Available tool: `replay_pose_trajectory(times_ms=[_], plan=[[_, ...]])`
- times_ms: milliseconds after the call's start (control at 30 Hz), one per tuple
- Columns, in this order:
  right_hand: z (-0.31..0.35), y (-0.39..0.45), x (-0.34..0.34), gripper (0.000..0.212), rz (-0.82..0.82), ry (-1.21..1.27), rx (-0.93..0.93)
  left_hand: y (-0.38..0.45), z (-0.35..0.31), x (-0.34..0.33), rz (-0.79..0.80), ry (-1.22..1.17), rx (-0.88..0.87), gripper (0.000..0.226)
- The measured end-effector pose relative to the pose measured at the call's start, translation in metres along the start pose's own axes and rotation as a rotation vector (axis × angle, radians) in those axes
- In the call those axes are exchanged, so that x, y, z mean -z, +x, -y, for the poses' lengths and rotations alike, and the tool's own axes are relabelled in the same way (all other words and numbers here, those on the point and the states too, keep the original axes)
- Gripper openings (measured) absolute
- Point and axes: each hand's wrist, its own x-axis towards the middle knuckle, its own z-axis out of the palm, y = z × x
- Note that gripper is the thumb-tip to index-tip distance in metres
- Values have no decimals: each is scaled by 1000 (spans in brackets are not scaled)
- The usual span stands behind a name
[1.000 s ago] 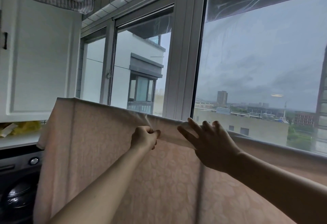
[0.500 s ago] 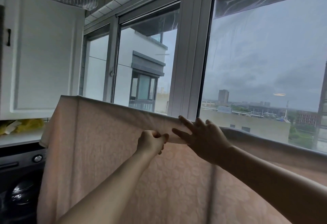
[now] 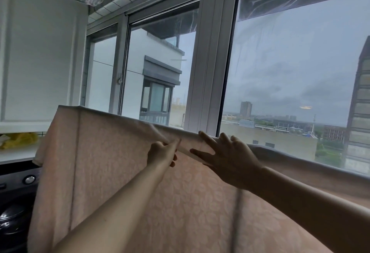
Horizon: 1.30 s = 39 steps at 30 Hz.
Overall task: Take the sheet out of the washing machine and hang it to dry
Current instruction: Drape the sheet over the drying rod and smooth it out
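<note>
Pale pink cotton sheet with a faint leaf pattern (image 3: pixel 124 172) found draped over a support hidden under its top fold, in front of the white-framed window (image 3: pixel 208 62), hanging down toward the lower edge of view. Out of the black front-loading washing machine (image 3: pixel 16 202) at lower left already; hanging stage judged near complete, with smoothing in hand.

Left hand (image 3: pixel 162 153) held at the upper fold, fingers curled, thumb and forefinger pinching a small ridge of cloth. Right hand (image 3: pixel 230 160) just beside it, fingers spread and straight, laid flat against the fold and gripping nothing. A loose flap of cloth noted between the two hands, turned over along the top line.

Recommended for the step in hand: keep the pinch as an anchor and sweep the flat palm outward along the fold, away from the anchor, to draw the turned flap straight. Pull along the line rather than downward, to avoid dragging the sheet off its support. Check equal drop front and back, as far as that can be judged; rear side not visible. Left corner near the white cupboard (image 3: pixel 40 52) hangs slack and likely needs the same treatment.

Brands, labels, writing: none legible. Silver knob (image 3: pixel 29 179) on the machine carries no readable marking. Yellow item (image 3: pixel 18 139) on the shelf too blurred to identify.
</note>
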Motion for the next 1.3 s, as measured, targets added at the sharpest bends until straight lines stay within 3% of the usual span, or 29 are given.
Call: replay_pose_trajectory(times_ms=[300, 500, 733, 1033, 1300], plan=[[4, -3, -10, 57, -77, -56, 165, 29, 1, 8, -84, 81, -13, 31], [14, 5, -15, 65, -91, 2, 58, 42, 1, 11, -92, 105, -41, 26], [9, 13, -9, 74, -63, 57, -66, 57, 5, 26, -121, 264, -192, 38], [27, 36, 0, 78, 5, 21, -162, 56, 24, 39, -70, 281, -394, 44], [49, 77, 2, 69, 86, 75, -150, 54, 33, 41, 80, 143, -346, 35]])
